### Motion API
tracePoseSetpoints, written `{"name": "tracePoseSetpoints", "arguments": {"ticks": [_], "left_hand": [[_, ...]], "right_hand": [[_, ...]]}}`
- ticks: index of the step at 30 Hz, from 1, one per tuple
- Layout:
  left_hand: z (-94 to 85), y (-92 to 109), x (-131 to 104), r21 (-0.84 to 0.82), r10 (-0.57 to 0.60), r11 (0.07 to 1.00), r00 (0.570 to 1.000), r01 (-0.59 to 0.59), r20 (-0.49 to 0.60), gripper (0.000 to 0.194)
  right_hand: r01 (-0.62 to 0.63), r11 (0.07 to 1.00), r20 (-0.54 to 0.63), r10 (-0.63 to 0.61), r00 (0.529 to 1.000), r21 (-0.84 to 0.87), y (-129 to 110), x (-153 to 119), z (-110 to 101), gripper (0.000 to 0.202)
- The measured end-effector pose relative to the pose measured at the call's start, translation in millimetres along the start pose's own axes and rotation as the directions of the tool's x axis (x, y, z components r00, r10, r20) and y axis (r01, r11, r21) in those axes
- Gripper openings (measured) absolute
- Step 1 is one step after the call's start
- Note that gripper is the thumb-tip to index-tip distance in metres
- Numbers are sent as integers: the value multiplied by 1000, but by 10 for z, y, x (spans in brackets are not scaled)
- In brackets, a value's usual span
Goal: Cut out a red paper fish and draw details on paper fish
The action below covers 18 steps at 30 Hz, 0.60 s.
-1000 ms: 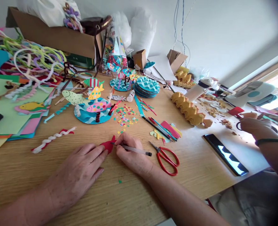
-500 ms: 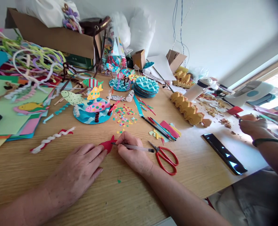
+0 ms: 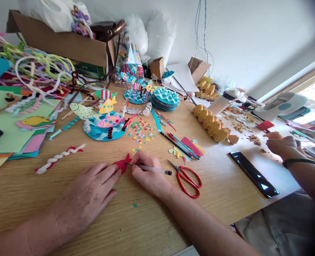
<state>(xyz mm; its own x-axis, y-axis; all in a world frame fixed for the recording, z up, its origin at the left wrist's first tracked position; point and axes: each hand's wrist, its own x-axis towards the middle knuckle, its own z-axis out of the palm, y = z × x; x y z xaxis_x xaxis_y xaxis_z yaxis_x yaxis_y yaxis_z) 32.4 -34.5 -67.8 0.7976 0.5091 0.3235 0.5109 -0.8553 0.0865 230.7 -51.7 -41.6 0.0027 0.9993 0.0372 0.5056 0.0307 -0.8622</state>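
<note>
A small red paper fish (image 3: 123, 165) lies on the wooden table, its forked tail pointing away from me. The fingertips of my left hand (image 3: 94, 188) press on its left side; that hand lies flat, fingers stretched out. My right hand (image 3: 149, 176) pinches a clear-barrelled pen (image 3: 153, 168), and the pen's dark tip touches the fish near the tail. Just right of that hand rest red-handled scissors (image 3: 188, 177) with their blades apart. A white twisted pipe cleaner (image 3: 61, 158) with red paper under it lies to the left.
Beyond my hands stand a blue wavy base with paper fish (image 3: 104, 133), scattered paper dots (image 3: 141, 129) and coloured pencils (image 3: 180, 145). Coloured paper (image 3: 10, 124) is stacked left. At right are an egg-carton strip (image 3: 213, 124), a black phone (image 3: 253, 174) and another person's hand (image 3: 282, 145).
The pen has shifted slightly left, its tip moving a little over the red fish. My left hand stays put. The other person's hand has moved slightly left.
</note>
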Motion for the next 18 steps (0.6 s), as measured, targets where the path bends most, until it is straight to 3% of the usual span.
{"name": "tracePoseSetpoints", "arguments": {"ticks": [11,18], "left_hand": [[5,4,-6,17,1,1000,1000,-2,27,35],[12,-6,-12,-23,-12,1000,999,13,38,35]], "right_hand": [[14,1000,-12,-14,1000,-28,-9,6,-17,8],[-67,989,-39,73,997,134,15,31,-46,7]]}}
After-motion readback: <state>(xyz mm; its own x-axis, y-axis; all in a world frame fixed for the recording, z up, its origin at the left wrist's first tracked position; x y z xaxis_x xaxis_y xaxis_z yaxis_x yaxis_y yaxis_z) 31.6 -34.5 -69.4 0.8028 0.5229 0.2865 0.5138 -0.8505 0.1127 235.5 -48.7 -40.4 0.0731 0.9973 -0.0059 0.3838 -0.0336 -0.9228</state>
